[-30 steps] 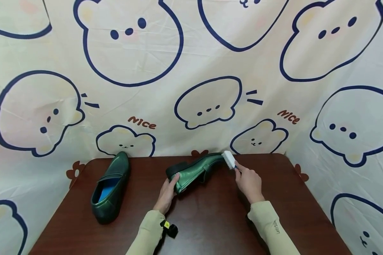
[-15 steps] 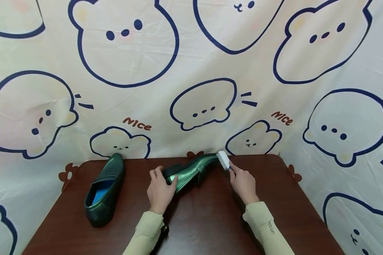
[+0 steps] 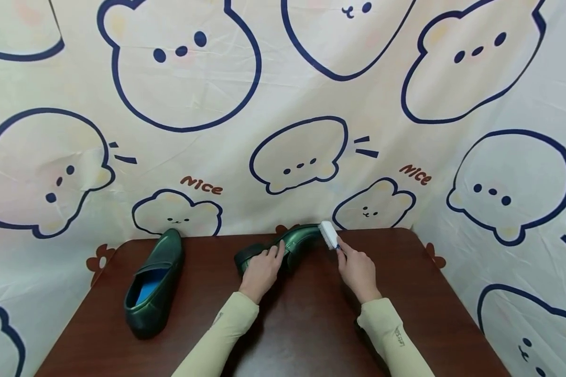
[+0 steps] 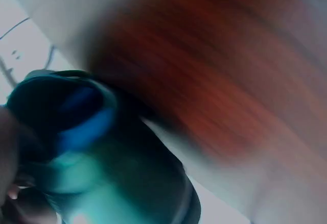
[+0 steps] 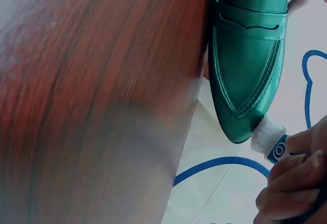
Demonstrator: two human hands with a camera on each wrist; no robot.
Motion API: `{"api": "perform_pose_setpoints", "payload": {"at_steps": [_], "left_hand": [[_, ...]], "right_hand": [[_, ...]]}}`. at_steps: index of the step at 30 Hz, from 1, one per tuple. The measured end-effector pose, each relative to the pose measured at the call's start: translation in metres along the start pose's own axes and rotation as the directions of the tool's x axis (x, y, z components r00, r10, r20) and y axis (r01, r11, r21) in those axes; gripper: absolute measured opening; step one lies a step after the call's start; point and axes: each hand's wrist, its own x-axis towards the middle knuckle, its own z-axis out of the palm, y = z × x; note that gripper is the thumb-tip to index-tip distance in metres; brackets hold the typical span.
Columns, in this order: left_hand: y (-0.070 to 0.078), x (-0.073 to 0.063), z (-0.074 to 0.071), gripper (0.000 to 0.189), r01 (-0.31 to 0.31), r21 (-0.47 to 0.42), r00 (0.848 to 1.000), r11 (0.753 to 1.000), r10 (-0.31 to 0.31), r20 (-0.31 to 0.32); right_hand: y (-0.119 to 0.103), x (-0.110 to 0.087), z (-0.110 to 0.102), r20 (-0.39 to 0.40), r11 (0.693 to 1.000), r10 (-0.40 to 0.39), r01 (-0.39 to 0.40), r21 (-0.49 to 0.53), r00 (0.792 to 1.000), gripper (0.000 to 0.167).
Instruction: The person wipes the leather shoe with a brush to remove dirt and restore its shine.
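Observation:
A dark green loafer (image 3: 306, 236) lies tilted on its side at the back of the table, toe toward the right. My left hand (image 3: 263, 269) holds it by the middle, its index finger laid along the upper side. The left wrist view is blurred but shows the loafer's opening (image 4: 84, 117) with a blue insole. My right hand (image 3: 358, 272) grips a small brush (image 3: 328, 234) by its handle. White bristles (image 5: 268, 133) meet the tip of the toe in the right wrist view.
Another green loafer (image 3: 155, 309) with a blue insole stands upright on the left of the brown table (image 3: 306, 335). A cloth printed with bear outlines (image 3: 302, 94) hangs behind the table and at both sides.
My left hand has let go of the heel and moved right to the loafer's middle. The loafer has tipped a little, heel shifting left. The brush stays at the toe.

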Motion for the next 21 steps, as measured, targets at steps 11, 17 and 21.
{"api": "perform_pose_setpoints", "payload": {"at_steps": [11, 17, 21], "left_hand": [[-0.021, -0.016, -0.008, 0.074, 0.052, -0.045, 0.998, 0.998, -0.05, 0.038], [-0.025, -0.02, -0.012, 0.065, 0.121, -0.146, 0.992, 0.982, -0.113, 0.057], [-0.028, -0.02, -0.012, 0.06, 0.157, -0.244, 0.987, 0.957, -0.147, 0.062]], "right_hand": [[-0.055, -0.009, 0.02, -0.054, 0.968, -0.25, 0.249, -0.025, 0.967, 0.042], [-0.076, -0.012, 0.029, -0.052, 0.945, -0.321, 0.316, -0.087, 0.946, 0.043], [-0.069, -0.009, 0.027, -0.067, 0.961, -0.264, 0.256, -0.106, 0.962, 0.043]]}}
